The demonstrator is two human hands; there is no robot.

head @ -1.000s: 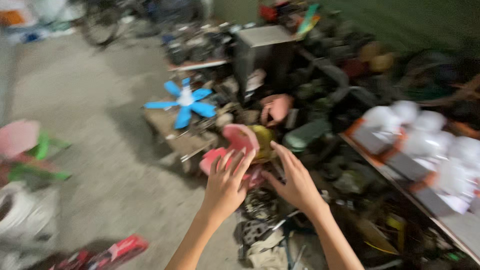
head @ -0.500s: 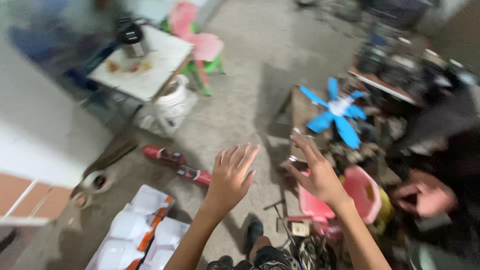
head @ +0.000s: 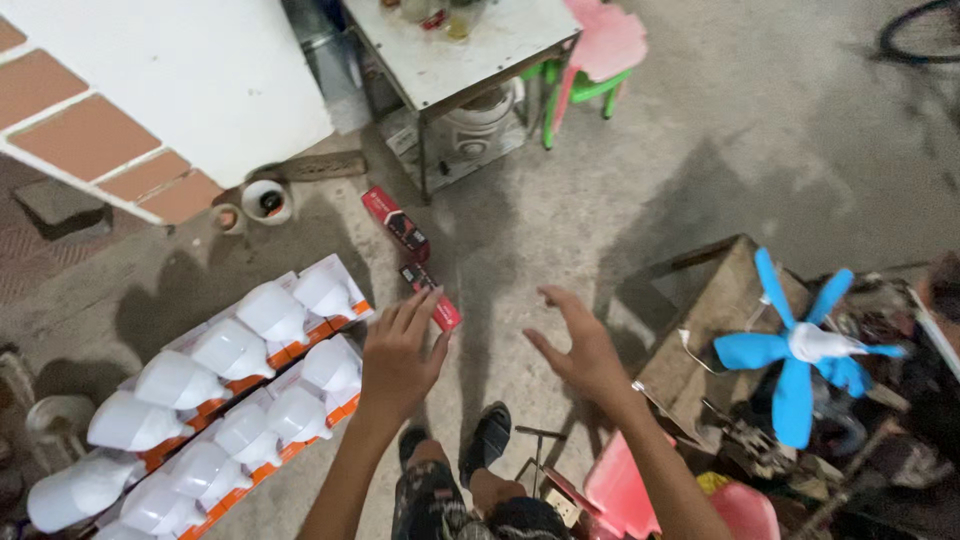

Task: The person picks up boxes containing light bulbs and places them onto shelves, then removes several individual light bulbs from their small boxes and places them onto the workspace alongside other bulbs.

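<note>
- Red carton (head: 437,296): long and narrow, flat on the concrete floor (head: 640,170), just ahead of the left fingertips; a second red carton (head: 395,222) in line beyond it, toward the table.
- Left hand (head: 398,358): raised over the floor, palm down, grip spread, fingers close together, nothing held.
- Right hand (head: 580,345): raised beside the left, apart from it, grip spread wide, nothing held.
- White bulbs in orange-and-white packs (head: 225,385): two rows on the floor, just left of the left hand.
- Blue fan blade (head: 795,350): on a pile of parts, right of the right hand, next to a cardboard box (head: 700,330).
- White table (head: 470,45): at top centre, a white appliance (head: 480,110) beneath it, a pink and green plastic chair (head: 590,55) beside it.
- Pink plastic piece (head: 625,485): under the right forearm.
- Dark sandal (head: 490,435): on the foot, below the hands.
</note>
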